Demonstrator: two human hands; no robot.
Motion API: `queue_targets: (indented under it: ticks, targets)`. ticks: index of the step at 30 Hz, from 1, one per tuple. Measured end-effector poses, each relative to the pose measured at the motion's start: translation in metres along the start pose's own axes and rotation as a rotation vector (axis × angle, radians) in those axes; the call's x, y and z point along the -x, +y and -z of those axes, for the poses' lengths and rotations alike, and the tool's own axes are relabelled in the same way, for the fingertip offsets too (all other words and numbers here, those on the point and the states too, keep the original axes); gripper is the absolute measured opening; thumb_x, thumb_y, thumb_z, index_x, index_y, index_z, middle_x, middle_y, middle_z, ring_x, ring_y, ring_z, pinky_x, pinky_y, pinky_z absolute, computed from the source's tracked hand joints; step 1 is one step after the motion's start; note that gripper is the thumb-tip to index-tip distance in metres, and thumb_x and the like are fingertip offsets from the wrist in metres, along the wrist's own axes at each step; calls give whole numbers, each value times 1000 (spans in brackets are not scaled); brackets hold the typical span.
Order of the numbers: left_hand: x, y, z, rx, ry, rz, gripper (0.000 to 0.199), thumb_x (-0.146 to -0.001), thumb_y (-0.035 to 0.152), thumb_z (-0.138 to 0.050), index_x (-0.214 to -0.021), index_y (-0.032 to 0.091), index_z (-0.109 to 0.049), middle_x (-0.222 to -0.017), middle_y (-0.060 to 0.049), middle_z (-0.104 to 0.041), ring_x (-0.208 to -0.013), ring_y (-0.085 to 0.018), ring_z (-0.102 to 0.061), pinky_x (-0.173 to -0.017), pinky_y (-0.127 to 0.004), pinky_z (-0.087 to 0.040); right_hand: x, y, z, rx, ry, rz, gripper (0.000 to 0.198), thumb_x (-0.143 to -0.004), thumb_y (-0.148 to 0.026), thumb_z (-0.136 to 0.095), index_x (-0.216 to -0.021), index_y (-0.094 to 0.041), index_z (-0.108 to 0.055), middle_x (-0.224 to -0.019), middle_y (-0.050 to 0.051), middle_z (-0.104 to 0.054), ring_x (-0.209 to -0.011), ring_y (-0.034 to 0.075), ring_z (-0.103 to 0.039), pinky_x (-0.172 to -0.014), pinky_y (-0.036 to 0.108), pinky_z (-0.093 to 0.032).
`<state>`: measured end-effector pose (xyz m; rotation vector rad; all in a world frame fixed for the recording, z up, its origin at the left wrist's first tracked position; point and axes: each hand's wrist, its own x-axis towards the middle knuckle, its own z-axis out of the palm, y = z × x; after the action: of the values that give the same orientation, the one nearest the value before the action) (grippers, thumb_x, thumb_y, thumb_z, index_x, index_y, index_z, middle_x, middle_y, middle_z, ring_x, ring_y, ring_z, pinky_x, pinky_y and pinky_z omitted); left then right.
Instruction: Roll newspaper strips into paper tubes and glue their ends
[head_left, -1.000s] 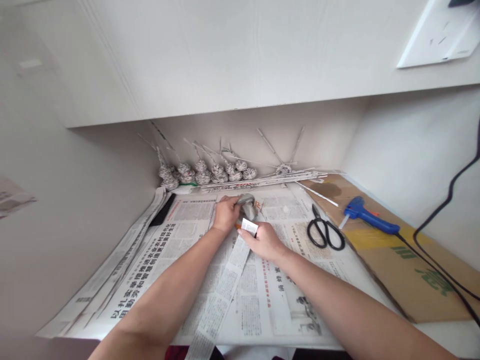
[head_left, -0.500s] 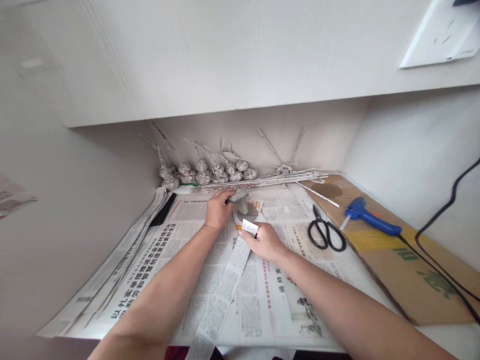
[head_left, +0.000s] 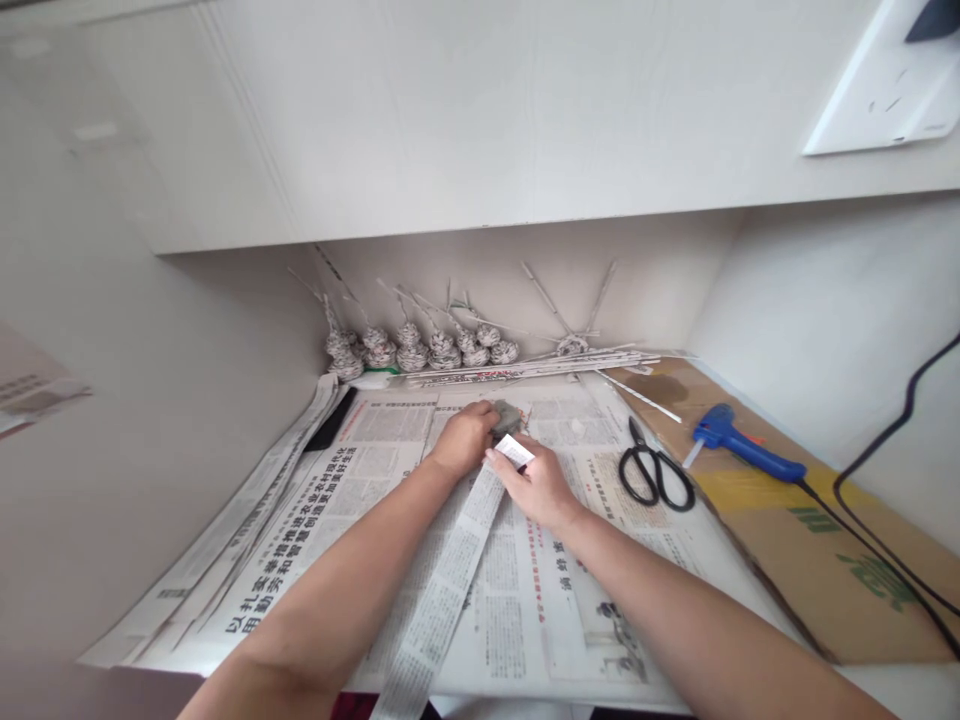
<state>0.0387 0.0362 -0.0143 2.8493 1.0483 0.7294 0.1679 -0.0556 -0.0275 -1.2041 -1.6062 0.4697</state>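
Observation:
My right hand (head_left: 541, 487) pinches the end of a long newspaper strip (head_left: 454, 575) between thumb and fingers. A short white printed end of the strip stands up above the thumb. The rest trails down toward the table's front edge. Close beside it, my left hand (head_left: 466, 438) is closed on a crumpled grey cloth-like piece (head_left: 508, 416), partly hidden by the fingers. Both hands are nearly touching, low over the newspaper sheet (head_left: 517, 560) that covers the table.
Black-handled scissors (head_left: 654, 478) lie to the right. A blue glue gun (head_left: 750, 445) with its cord rests on cardboard (head_left: 817, 580). Woven paper gourds (head_left: 442, 352) and rolled paper sticks (head_left: 540, 364) line the back. Cut strips (head_left: 225, 560) lie left. A white panel (head_left: 480, 120) overhangs.
My left hand has moved right and nearer, bringing the grey piece down beside my right hand. The right hand keeps its pinch on the strip. The view has shifted slightly.

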Motion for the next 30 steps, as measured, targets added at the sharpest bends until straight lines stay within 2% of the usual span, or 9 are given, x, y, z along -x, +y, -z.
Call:
queue_targets:
  ticks: [3, 5, 11, 16, 19, 24, 30]
  targets:
    - [0, 0, 1, -47, -46, 0, 8, -77, 14, -53, -80, 17, -60, -90, -7, -60, -88, -19, -55, -78, -29, -43, -4, 3, 2, 38, 110, 138, 15, -84, -29, -52, -81, -19, -63, -90, 7, -64, -85, 18, -60, -78, 28, -46]
    - [0, -1, 2, -72, -54, -25, 7, -78, 17, -54, -81, 16, -60, -88, -8, -61, -88, -20, -55, -79, -29, -42, -6, 9, 2, 113, 124, 178, 15, -85, -27, -51, -85, -20, -64, -99, 8, -64, -95, 19, -60, -86, 31, -45]
    - [1, 3, 14, -76, -147, -118, 11, -79, 15, -52, -87, 15, -60, -90, -7, -63, -86, -19, -57, -79, -27, -41, -8, 19, 2, 280, -14, 168, 21, -87, -25, -46, -86, -22, -67, -91, 5, -69, -88, 20, -62, -83, 32, -46]
    - [3, 10, 17, -39, -197, -225, 17, -81, 12, -49, -93, 15, -61, -100, -10, -63, -101, -21, -54, -93, -30, -33, -8, 9, 5, 199, 111, 197, 21, -88, -26, -45, -89, -21, -66, -99, 7, -66, -98, 19, -59, -89, 32, -45]
    - [2, 6, 14, -6, -193, -196, 18, -82, 11, -46, -92, 14, -61, -97, -10, -63, -93, -20, -55, -88, -29, -36, -8, 10, 3, 197, 77, 200, 23, -89, -26, -44, -94, -20, -66, -106, 8, -65, -104, 19, -58, -93, 32, -43]
    - [1, -5, 5, 61, -120, -95, 17, -81, 13, -48, -87, 16, -63, -84, -7, -65, -84, -18, -57, -80, -27, -40, -8, 21, 1, 364, -8, 144, 28, -89, -28, -43, -100, -19, -68, -111, 9, -65, -105, 22, -59, -93, 36, -43]
    - [2, -8, 1, 111, -42, 72, 18, -73, 7, -48, -77, 17, -63, -80, -5, -64, -79, -17, -58, -75, -24, -41, -8, 19, 1, 477, -89, 144, 24, -88, -24, -45, -91, -20, -69, -110, 6, -67, -98, 21, -60, -89, 33, -43]
